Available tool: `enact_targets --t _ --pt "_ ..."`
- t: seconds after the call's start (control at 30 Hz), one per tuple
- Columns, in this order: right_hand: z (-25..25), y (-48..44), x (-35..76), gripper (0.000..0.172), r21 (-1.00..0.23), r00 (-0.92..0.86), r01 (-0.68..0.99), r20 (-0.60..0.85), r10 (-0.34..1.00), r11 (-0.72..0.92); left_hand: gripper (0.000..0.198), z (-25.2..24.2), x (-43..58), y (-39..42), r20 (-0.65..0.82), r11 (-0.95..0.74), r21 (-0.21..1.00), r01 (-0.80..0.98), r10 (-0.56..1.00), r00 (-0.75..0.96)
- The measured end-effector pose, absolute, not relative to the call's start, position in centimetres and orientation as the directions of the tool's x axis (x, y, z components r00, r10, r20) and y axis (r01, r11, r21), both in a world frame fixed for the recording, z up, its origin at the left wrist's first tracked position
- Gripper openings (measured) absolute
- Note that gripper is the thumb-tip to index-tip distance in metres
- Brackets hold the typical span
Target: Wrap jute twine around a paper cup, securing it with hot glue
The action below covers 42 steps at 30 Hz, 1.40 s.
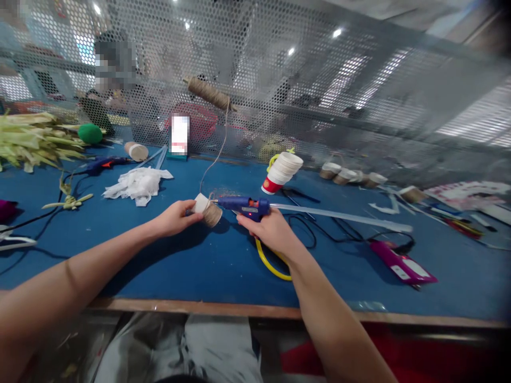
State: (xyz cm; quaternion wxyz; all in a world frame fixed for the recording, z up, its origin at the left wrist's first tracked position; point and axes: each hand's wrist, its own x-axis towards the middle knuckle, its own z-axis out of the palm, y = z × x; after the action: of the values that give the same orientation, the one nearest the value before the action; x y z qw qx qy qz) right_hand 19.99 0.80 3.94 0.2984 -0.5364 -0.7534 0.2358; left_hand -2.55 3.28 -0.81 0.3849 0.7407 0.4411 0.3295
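My left hand point(184, 217) grips a small white paper cup point(202, 204) lying on its side, its far part wound with brown twine point(213, 215). In my right hand point(265, 226) is a blue hot glue gun point(243, 204) with a small red light. Its nozzle points left and meets or nearly meets the cup's wrapped side; exact contact I cannot tell. A long clear glue stick point(339, 211) sticks out of the gun's back. From the cup a strand of twine runs up to a twine spool point(207, 93) on the mesh panel.
Stacked paper cups point(282, 171) stand behind the gun. At right lie a purple power strip point(403, 263), black cables and several twine-wrapped cups point(375, 180). Crumpled white plastic point(138, 183), another glue gun point(104, 165) and pale husks point(35, 137) lie left. A perforated metal panel point(255, 127) borders the back.
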Motion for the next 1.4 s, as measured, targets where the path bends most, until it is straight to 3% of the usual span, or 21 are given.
enact_targets --t 0.23,0.67,1.4 --pt "3.51 0.68 19.71 0.018 -0.556 -0.302 0.715 0.300 0.905 0.424 0.031 -0.71 -2.40 3.26 0.181 -0.378 0.800 0.466 0.893 0.412" --pt "3.48 0.37 19.38 0.015 -0.430 -0.347 0.783 0.298 0.889 0.450 0.029 -0.66 -2.28 3.33 0.147 -0.353 0.807 0.473 0.897 0.417" --pt "3.46 0.41 19.58 0.014 -0.504 -0.310 0.752 0.299 0.903 0.425 0.029 -0.72 -2.60 3.35 0.214 -0.447 0.766 0.463 0.855 0.472"
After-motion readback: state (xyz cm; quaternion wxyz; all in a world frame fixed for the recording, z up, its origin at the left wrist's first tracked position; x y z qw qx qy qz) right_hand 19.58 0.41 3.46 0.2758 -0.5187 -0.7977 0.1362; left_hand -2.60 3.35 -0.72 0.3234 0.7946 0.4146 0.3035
